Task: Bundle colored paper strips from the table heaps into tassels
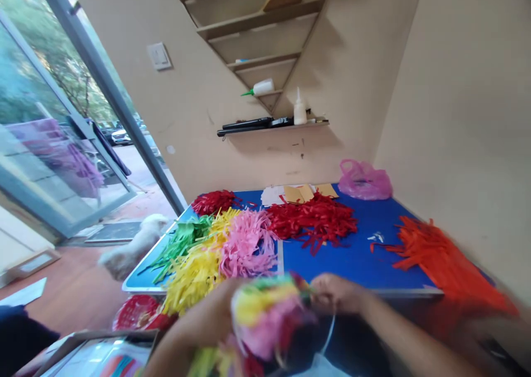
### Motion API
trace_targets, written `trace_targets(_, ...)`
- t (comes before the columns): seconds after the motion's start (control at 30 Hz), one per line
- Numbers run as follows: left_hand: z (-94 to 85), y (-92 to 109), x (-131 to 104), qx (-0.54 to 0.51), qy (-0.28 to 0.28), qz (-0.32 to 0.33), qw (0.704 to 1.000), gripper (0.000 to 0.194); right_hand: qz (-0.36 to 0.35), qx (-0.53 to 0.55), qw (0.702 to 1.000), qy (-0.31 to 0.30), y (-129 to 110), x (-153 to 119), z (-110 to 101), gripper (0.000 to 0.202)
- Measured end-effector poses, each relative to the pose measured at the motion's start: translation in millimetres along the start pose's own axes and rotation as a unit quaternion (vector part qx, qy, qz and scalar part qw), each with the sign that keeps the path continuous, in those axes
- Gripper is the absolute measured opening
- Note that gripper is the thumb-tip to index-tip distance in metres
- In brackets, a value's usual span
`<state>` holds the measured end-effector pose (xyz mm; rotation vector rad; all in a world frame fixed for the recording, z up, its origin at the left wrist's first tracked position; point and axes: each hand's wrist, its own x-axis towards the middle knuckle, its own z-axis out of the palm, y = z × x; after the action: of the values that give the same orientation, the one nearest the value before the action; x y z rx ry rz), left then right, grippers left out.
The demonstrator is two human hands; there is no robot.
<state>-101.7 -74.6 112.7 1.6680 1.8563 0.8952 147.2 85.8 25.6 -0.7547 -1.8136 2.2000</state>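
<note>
A blurred bundle of coloured strips (267, 316), green, yellow, pink and red, is held low in the head view, in front of the blue table's near edge. My left hand (232, 297) is closed around its left side, and the bundle hides most of those fingers. At the bundle's right end, my right hand (334, 293) is pinched shut. A thin white string (330, 333) hangs down from it. Looser yellow and pink strips (213, 360) show below my left forearm.
On the blue table (327, 266) lie green (182, 239), yellow (197, 261), pink (249, 241), red (315, 219) and orange strips (440, 261). A pink plastic bag (365, 181) and cards (298, 193) sit behind. Left are a red basket (135, 310), a box (153, 338) and a white dog (135, 247).
</note>
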Motion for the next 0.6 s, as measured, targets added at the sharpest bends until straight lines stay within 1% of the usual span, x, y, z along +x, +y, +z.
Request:
trace_targets(0.03,18.3,-2,-1,0.007,-0.027,0.012,1.0,0.022,-0.015,-0.006,1.0,0.026,-16,3,-6,0.04)
trace_targets(0.07,36.9,-2,2,0.018,-0.039,0.014,0.999,0.026,-0.031,-0.01,0.998,0.048,-32,4,-4,0.037)
trace_targets(0.1,52.9,-1,10,0.056,-0.047,0.002,0.997,0.029,-0.053,-0.021,0.996,0.063,-45,2,4,0.034)
trace_targets(0.13,64.0,0,19,0.063,-0.041,-0.008,0.997,0.027,-0.079,-0.042,0.994,0.068,-54,-3,17,0.029)
trace_targets(0.17,68.9,0,29,0.066,-0.025,-0.016,0.997,0.024,-0.104,-0.072,0.991,0.055,-57,-10,31,0.023)
trace_targets(0.2,67.7,0,37,0.062,-0.004,-0.022,0.998,0.023,-0.163,-0.153,0.975,0.013,-56,-20,44,0.02)
trace_targets(0.23,61.6,-1,41,0.05,0.017,-0.025,0.998,0.025,-0.195,-0.232,0.951,-0.053,-51,-29,54,0.02)
trace_targets(0.27,52.8,-3,41,0.036,0.034,-0.024,0.998,0.03,-0.201,-0.293,0.927,-0.121,-43,-36,57,0.025)
trace_targets(0.3,43.9,-5,38,0.015,0.037,-0.02,0.999,0.034,-0.195,-0.354,0.904,-0.141,-36,-40,55,0.031)
trace_targets(0.33,37.5,-7,31,-0.014,0.019,-0.015,1.0,0.036,-0.175,-0.416,0.882,-0.137,-30,-40,47,0.034)
trace_targets(0.37,35.4,-9,23,-0.048,-0.016,-0.012,0.999,0.036,-0.154,-0.472,0.861,-0.111,-27,-36,37,0.035)
trace_targets(0.4,38.5,-11,15,-0.085,-0.052,-0.015,0.995,0.033,-0.138,-0.534,0.832,-0.064,-26,-29,25,0.033)
trace_targets(0.43,46.6,-12,10,-0.123,-0.083,-0.024,0.989,0.029,-0.135,-0.565,0.814,-0.026,-28,-19,15,0.028)
trace_targets(0.47,59.0,-13,8,-0.155,-0.101,-0.038,0.982,0.027,-0.138,-0.582,0.801,-0.002,-30,-8,10,0.022)
trace_targets(0.5,74.0,-14,9,-0.18,-0.097,-0.056,0.977,0.027,-0.149,-0.596,0.789,0.025,-32,2,9,0.017)
trace_targets(0.53,89.7,-14,14,-0.196,-0.084,-0.07,0.975,0.028,-0.166,-0.608,0.774,0.052,-33,11,14,0.011)
trace_targets(0.6,117.1,-16,31,-0.233,-0.061,-0.086,0.967,0.025,-0.208,-0.637,0.731,0.126,-29,21,36,0.01)
